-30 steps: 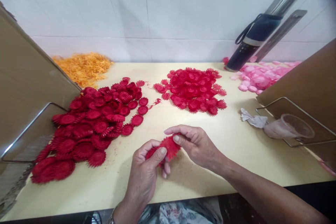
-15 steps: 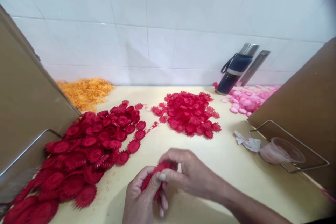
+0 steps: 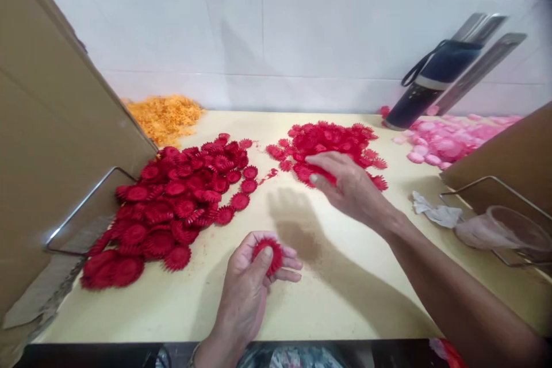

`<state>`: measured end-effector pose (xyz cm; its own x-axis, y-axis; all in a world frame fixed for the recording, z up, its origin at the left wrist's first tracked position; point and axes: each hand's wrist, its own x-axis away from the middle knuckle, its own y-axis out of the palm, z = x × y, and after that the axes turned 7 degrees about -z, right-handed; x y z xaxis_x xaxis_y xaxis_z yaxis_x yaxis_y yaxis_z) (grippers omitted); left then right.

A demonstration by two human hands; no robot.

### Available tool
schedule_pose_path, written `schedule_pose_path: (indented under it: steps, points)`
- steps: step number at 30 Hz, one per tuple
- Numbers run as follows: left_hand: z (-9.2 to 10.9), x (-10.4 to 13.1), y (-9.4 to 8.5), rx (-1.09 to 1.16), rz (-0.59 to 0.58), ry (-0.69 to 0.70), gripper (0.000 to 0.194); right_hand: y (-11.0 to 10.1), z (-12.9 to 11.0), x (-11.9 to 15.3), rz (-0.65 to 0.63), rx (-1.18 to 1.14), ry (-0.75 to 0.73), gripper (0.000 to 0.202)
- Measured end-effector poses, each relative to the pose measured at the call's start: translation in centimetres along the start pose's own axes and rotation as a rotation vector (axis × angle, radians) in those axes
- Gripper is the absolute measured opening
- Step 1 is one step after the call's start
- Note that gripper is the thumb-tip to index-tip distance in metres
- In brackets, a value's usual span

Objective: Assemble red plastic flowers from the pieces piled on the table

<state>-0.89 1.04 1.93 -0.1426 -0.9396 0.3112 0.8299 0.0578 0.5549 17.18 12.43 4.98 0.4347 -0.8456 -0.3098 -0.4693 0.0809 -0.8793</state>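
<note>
My left hand (image 3: 250, 276), low in the middle, holds a red fringed disc (image 3: 275, 259) like a flower piece, thumb pressed on its face. Over the near side of a pile of bright red fringed discs (image 3: 323, 137) reaches my right hand (image 3: 345, 184). Its fingers are stretched out and apart, with no disc visibly gripped; whether the fingertips touch the pile I cannot tell. To the left lies a larger heap of dark red fringed discs (image 3: 175, 188), a few of them strung out along its right edge.
Orange shredded pieces (image 3: 166, 118) and pink discs (image 3: 457, 135) lie along the tiled wall. A dark blue flask (image 3: 435, 77) leans in view near the pink discs. Brown cardboard panels (image 3: 56, 103) flank the table. A crumpled tissue (image 3: 437, 211) and a clear plastic cup (image 3: 495, 230) are at right.
My right hand has left the left hand and moved forward to the bright red pile, its fingers opening. The left hand keeps a red disc. The camera view has tilted downward.
</note>
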Motion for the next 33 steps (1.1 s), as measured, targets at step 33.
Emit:
schedule_pose_path:
  steps: [33]
  points:
    - [-1.2,0.1,-0.1,-0.131,0.020,-0.079,0.022,1.4,-4.7,4.9,-0.316,-0.694,0.121,0.019]
